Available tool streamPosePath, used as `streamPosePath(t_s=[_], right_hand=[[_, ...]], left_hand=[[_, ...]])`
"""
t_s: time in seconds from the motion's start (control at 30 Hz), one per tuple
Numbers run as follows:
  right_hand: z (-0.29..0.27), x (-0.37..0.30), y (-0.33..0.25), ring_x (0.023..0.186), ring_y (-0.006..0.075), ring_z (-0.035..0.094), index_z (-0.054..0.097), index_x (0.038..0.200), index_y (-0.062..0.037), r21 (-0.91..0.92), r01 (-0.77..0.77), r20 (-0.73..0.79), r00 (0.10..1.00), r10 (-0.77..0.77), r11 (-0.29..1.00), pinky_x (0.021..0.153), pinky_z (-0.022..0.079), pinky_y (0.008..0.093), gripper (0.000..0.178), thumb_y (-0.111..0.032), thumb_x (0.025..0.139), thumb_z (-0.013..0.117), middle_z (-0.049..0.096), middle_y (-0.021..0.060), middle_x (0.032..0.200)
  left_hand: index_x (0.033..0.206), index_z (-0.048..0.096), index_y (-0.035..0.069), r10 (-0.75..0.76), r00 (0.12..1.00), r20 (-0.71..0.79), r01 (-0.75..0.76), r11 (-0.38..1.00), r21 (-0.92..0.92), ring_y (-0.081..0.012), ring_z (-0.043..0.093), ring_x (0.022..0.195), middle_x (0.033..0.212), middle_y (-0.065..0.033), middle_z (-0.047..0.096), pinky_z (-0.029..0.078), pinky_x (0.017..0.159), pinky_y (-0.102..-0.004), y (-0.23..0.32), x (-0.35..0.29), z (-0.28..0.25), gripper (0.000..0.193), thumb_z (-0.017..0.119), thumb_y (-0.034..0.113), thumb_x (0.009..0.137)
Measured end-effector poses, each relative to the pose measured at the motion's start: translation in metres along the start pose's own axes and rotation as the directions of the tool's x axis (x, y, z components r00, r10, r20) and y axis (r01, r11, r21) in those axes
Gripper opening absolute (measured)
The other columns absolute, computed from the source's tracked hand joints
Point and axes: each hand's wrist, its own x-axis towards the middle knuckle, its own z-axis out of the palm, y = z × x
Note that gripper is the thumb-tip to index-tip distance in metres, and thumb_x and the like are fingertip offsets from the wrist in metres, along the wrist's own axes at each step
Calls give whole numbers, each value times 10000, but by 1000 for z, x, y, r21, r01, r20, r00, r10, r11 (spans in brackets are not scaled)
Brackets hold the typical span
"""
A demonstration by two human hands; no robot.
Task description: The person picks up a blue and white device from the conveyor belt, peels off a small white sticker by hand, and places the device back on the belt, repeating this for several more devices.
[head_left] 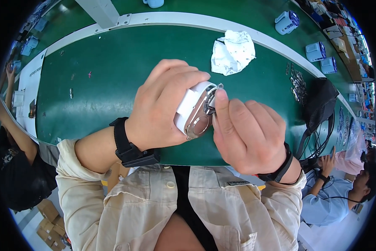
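My left hand (160, 104) is wrapped round a rounded white device (181, 113), held above the green table. The device's brownish metallic face (199, 124), with a round ring on it, is turned to the right. At this face, my right hand (250, 134) is closed in a pinch, thumb and fingertips on a small shiny metal part (210, 102). Whether that part is loose or fixed to the device I cannot tell, as the fingers cover some of it. A crumpled white cloth or paper (233, 52) lies beyond the hands.
A pile of small metal parts (297, 85) lies on the table (112, 62) at the right, beside a black bag (321, 100) with cables. White-and-blue devices (286, 22) stand past the white rail (175, 17). Other people sit at left (20, 167) and right (330, 201).
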Motion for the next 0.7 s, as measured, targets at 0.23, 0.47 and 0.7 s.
streamPosePath(t_s=[0.23, 0.47, 0.7], right_hand=[[16, -3, 14, 674, 180, 566, 655, 1134, 41, 569, -168, -99, 958, 271, 805, 567, 477, 289, 376, 6, 762, 698, 582, 102, 888], [32, 2, 9, 1083, 161, 533, 568, 1288, 8, 941, -299, 189, 851, 490, 156, 878, 478, 326, 416, -47, 882, 641, 504, 121, 1287], [47, 3, 14, 1335, 246, 403, 526, 1326, 4, 884, -286, 396, 878, 268, -370, 1057, 373, 371, 424, -174, 943, 569, 290, 192, 1518]], left_hand=[[1143, 562, 23, 4, 1000, -18, -4, 1000, -18, -326, 595, 952, 1043, -131, 620, 500, 799, -385, 1, 1, -7, 625, 840, 135, 595], [1171, 518, 23, 44, 999, 0, -44, 999, -23, -301, 597, 1001, 1093, -153, 600, 499, 825, -363, 2, -2, -4, 668, 868, 145, 615], [1159, 531, 44, 39, 998, -59, -44, 994, -98, -316, 595, 966, 1064, -108, 621, 488, 823, -395, -2, -2, 5, 663, 872, 150, 600]])
